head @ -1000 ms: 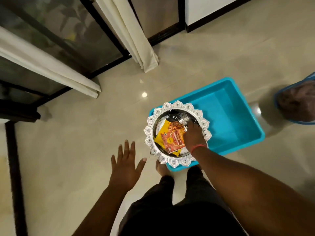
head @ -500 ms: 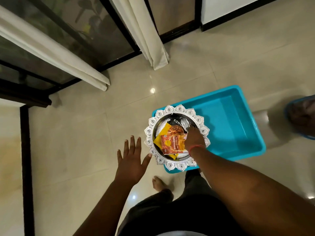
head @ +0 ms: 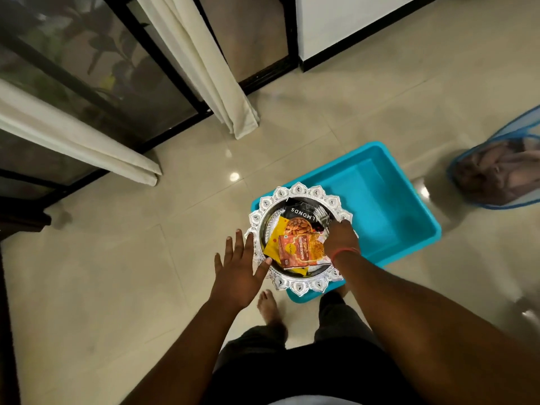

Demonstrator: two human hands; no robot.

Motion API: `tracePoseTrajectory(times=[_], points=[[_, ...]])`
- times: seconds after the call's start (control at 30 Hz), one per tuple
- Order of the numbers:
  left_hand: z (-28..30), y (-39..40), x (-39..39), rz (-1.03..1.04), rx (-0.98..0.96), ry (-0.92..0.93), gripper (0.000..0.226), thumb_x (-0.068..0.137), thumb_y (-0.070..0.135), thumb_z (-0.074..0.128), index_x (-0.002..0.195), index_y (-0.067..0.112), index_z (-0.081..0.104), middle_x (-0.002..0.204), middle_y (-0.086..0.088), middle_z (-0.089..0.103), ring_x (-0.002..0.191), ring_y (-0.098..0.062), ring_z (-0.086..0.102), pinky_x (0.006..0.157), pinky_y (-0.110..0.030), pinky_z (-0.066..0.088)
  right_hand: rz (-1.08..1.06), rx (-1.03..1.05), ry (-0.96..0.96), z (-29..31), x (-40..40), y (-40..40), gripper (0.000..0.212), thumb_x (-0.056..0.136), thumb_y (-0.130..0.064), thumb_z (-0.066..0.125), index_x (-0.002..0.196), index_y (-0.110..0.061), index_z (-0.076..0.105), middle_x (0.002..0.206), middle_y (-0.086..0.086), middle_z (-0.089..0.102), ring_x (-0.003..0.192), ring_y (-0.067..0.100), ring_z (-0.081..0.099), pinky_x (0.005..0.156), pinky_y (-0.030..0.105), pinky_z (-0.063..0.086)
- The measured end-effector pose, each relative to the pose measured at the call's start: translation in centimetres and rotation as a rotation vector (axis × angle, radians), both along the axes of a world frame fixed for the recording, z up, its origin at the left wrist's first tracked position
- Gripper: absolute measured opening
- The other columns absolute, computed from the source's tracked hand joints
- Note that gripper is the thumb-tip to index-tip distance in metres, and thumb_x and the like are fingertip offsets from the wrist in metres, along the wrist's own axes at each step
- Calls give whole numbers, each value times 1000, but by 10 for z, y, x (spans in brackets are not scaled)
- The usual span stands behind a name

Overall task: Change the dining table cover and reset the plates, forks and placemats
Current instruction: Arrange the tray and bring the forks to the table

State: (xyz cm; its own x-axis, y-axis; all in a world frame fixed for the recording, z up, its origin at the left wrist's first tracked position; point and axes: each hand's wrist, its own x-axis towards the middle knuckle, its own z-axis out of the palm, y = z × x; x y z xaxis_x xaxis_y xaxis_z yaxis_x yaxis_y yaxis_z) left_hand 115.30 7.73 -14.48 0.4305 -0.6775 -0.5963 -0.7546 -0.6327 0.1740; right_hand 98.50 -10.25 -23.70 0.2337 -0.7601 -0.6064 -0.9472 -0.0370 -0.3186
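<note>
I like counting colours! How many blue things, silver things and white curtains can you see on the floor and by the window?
Blue things: 2, the blue tub and the blue mesh basket
Silver things: 1, the silver tray, held by the right hand
White curtains: 2, one and another
Total: 5

Black packet (head: 304,213) reads "ALMONDS", seen upside down. Orange packet (head: 301,250) reads "GARLIC BHUJIA"; smaller print illegible.

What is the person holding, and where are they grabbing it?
The right hand holds the silver tray of snack packets by its right rim. The left hand is open, fingertips just at the tray's left edge.
</note>
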Motion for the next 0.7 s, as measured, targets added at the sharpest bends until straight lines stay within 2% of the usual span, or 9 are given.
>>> tracePoseTrajectory(times=[0.17,0.23,0.3,0.37,0.43,0.5,0.57,0.63,0.7], points=[[-9,2,25,-89,-74,94,78,94,68,18,157,29,-6,164,2,-17,152,-20,-15,122,-51,0,-179,-80,-92,9,8,14,28,84,-1,58,111,0,65,119,26,61,114,41,56,90,37,44],[-9,2,33,-84,-125,162,77,96,65,24,158,26,0,166,0,-10,153,-22,-8,122,-51,4,-277,-127,-168,23,16,29,15,83,-2,65,97,0,69,104,24,67,102,37,61,76,34,39],[-5,-4,35,-56,-204,262,73,98,60,30,158,24,8,166,-1,-1,153,-23,0,123,-47,8,-368,-120,-282,35,24,47,8,81,-7,71,88,-8,68,86,14,64,87,26,58,71,32,34],[5,-12,35,-18,-246,420,64,103,49,35,157,21,18,165,-2,16,151,-21,14,120,-34,15,-489,-78,-364,47,34,70,20,74,-20,73,89,-9,68,84,5,66,84,24,62,77,35,46],[19,-23,24,81,-191,639,49,105,41,37,148,19,40,149,-1,44,139,-19,39,105,-23,30,-627,-54,-478,59,34,92,26,62,-30,67,82,-13,67,71,-4,64,71,19,60,72,39,53],[33,-33,3,189,-150,866,35,102,38,42,125,19,61,118,-1,63,117,-22,56,92,-26,39,-685,-114,-559,84,26,112,21,59,-31,65,68,-12,59,56,-7,51,59,13,48,60,38,45],[47,-43,-29,322,-93,1102,30,93,40,51,105,18,67,98,-8,69,100,-26,62,83,-34,46,-745,-178,-618,115,12,131,16,62,-28,66,65,-14,60,56,-8,55,57,10,50,57,38,47],[55,-45,-61,368,-42,1203,31,98,36,50,109,13,68,105,-12,72,96,-28,67,75,-34,54,-787,-223,-640,137,-5,147,4,68,-20,67,72,-20,68,64,-8,66,60,4,59,61,27,49],[59,-45,-98,350,-56,1225,36,102,31,47,116,5,67,116,-21,69,108,-35,65,87,-41,55,-841,-302,-627,157,-30,162,12,76,-13,69,78,-24,70,64,-11,67,59,-3,59,63,21,49]])
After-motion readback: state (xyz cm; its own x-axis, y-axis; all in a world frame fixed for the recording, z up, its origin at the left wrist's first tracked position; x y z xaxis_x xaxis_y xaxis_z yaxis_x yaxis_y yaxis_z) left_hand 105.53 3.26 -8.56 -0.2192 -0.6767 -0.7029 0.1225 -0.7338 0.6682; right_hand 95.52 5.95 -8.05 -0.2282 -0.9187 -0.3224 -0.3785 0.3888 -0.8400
